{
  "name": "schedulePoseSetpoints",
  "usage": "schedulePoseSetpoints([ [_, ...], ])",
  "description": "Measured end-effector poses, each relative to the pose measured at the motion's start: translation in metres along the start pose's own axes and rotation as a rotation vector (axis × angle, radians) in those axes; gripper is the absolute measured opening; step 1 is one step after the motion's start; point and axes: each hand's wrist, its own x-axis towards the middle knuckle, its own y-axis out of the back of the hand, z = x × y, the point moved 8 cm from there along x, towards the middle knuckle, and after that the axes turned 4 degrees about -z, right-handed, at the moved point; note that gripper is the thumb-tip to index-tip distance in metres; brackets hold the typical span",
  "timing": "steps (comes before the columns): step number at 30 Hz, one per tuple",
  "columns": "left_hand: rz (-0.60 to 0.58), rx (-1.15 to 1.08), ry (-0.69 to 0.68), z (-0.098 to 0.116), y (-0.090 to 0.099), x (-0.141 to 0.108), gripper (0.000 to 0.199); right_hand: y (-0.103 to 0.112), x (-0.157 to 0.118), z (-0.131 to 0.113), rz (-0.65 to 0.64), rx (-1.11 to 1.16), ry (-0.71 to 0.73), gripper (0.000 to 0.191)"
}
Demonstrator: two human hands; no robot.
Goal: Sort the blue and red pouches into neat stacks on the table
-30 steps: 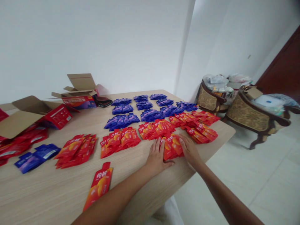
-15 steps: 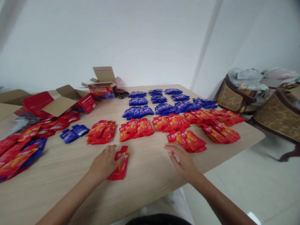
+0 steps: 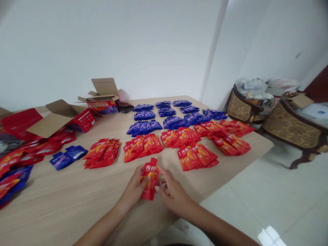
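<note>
A red pouch [image 3: 150, 169] with white lettering and a yellow-orange picture is held upright just above the near part of the table. My left hand [image 3: 133, 188] is closed around its left side, thumb across the front. At its right edge, my right hand [image 3: 174, 192] has its index finger against the upper side and the other fingers curled; the pouch hides part of the grip. Whether more pouches lie behind the front one cannot be made out. Beyond my hands are stacks of red pouches [image 3: 143, 147], with another fanned stack [image 3: 197, 156] to the right.
Rows of blue pouches [image 3: 145, 127] lie farther back on the table [image 3: 102, 191]. Two blue pouches [image 3: 68, 156] and a red stack [image 3: 102, 153] are at left, beside a mixed heap [image 3: 15, 171]. Open cartons [image 3: 104, 106] stand behind. Loaded chairs [image 3: 294, 126] are at right.
My left hand has lifted the red pouch off the table and brought it rightward. My right hand has left the fanned red stack and come to the pouch's right edge. The view has turned right.
</note>
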Motion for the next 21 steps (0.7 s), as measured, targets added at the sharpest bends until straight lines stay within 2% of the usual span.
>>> schedulePoseSetpoints([
  [2, 0.016, -0.133, -0.014, 0.014, -0.027, 0.016, 0.043, 0.023, 0.000, 0.012, 0.126, 0.096, -0.037, 0.061],
  [4, -0.016, -0.219, -0.061, 0.035, -0.062, 0.035, 0.045, 0.055, 0.002, 0.022, 0.269, 0.076, -0.046, 0.056],
  [6, -0.067, -0.197, -0.128, 0.059, -0.095, 0.055, 0.048, 0.091, 0.005, 0.032, 0.390, 0.014, -0.044, 0.048],
  [8, -0.129, -0.096, -0.160, 0.074, -0.122, 0.073, 0.044, 0.127, 0.008, 0.045, 0.470, -0.028, -0.057, 0.045],
  [10, -0.189, 0.021, -0.140, 0.075, -0.139, 0.087, 0.042, 0.161, 0.010, 0.056, 0.545, -0.127, -0.057, 0.044],
  [12, -0.205, 0.128, -0.128, 0.066, -0.145, 0.096, 0.045, 0.186, 0.012, 0.065, 0.573, -0.253, -0.055, 0.044],
  [15, -0.163, 0.310, -0.191, 0.051, -0.144, 0.096, 0.062, 0.196, 0.019, 0.076, 0.464, -0.473, -0.077, 0.045],
  [18, -0.231, 0.468, -0.285, 0.038, -0.154, 0.088, 0.083, 0.192, 0.020, 0.081, 0.358, -0.703, -0.111, 0.040],
  [21, -0.313, 0.559, -0.382, 0.031, -0.168, 0.083, 0.095, 0.197, 0.010, 0.084, 0.419, -0.804, -0.155, 0.036],
])
